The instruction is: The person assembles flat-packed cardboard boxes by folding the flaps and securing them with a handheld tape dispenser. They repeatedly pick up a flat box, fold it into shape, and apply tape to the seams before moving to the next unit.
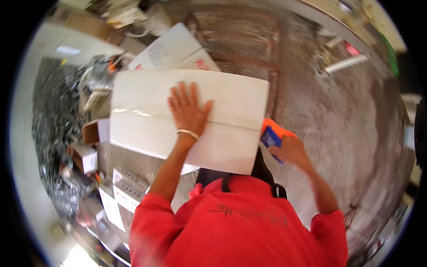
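Note:
In front of me lies a large white cardboard box (227,102) with a seam running across its top. Clear, shiny tape (138,112) covers the left part of that seam. My left hand (189,111) presses flat on the top near the middle, fingers spread, a pale band at the wrist. Beside the box's right edge, my right hand (290,150) grips an orange and blue tape dispenser (272,137). The dispenser's front sits close to that edge; whether it touches is unclear. My right fingers are partly hidden behind its handle.
Another white carton (171,46) with red print lies beyond the box. A brown frame (275,49) stands on the floor behind. Small open boxes (89,158) and printed white cartons (129,189) are at the left, near a heap of dark shiny plastic (53,133). A white bar (347,63) lies far right.

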`<state>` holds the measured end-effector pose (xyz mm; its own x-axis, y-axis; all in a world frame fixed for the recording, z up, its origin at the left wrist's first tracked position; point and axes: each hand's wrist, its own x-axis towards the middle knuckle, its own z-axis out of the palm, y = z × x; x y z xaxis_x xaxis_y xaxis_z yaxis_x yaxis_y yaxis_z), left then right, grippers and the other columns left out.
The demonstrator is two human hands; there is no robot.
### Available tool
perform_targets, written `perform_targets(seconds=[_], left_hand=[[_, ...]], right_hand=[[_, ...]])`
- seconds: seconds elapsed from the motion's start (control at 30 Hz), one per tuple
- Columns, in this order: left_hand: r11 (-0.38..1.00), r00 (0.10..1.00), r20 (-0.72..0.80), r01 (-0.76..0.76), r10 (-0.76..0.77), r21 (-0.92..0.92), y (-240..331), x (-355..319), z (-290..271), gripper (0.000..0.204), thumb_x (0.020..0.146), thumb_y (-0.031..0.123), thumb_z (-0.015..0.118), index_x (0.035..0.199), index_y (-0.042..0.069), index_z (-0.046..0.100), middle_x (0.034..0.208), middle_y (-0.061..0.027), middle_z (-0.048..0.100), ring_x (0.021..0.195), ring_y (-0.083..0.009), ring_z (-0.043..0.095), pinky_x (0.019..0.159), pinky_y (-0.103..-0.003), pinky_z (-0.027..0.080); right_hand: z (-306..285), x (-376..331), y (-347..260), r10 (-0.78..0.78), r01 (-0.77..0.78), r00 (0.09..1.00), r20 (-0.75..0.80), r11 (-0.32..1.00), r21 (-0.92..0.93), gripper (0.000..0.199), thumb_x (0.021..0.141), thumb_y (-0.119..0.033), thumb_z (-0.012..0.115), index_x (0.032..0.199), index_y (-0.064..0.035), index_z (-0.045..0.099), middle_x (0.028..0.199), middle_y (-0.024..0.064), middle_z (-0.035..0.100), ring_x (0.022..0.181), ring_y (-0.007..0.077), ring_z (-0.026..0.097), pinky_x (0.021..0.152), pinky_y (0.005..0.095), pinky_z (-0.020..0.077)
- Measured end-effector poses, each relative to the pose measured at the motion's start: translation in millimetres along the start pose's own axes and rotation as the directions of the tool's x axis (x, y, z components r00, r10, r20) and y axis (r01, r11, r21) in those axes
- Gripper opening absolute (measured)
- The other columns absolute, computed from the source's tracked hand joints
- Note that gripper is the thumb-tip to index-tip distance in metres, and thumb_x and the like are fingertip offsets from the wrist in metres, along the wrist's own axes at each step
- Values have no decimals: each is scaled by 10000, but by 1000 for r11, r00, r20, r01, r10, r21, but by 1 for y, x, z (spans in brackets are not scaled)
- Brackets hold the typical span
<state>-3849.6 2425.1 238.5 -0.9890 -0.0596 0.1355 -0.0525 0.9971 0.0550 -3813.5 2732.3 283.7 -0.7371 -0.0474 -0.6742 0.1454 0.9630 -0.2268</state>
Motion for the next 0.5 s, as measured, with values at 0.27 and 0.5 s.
perform_targets(seconds=[0.27, 0.5], left_hand=[[990, 984, 153, 105, -90, -90, -5, 3, -37, 724, 843, 550, 348, 1379, 77, 234, 1441, -199, 117, 1326, -400, 55, 1057, -526, 36], [840, 840, -55, 533, -540, -103, -190, 24, -37, 882, 769, 575, 470, 1321, -61, 207, 1401, -212, 189, 1315, -356, 132, 1065, -490, 60]], right_hand=[[27, 20, -55, 300, -168, 880, -368, 922, 350, 565, 796, -432, 531, 1036, 80, 541, 870, 249, 613, 811, 366, 600, 727, 420, 443], [80, 66, -56, 270, 148, 639, -720, 876, 460, 466, 872, -364, 468, 1025, 71, 537, 926, 193, 603, 782, 299, 595, 670, 399, 455]])
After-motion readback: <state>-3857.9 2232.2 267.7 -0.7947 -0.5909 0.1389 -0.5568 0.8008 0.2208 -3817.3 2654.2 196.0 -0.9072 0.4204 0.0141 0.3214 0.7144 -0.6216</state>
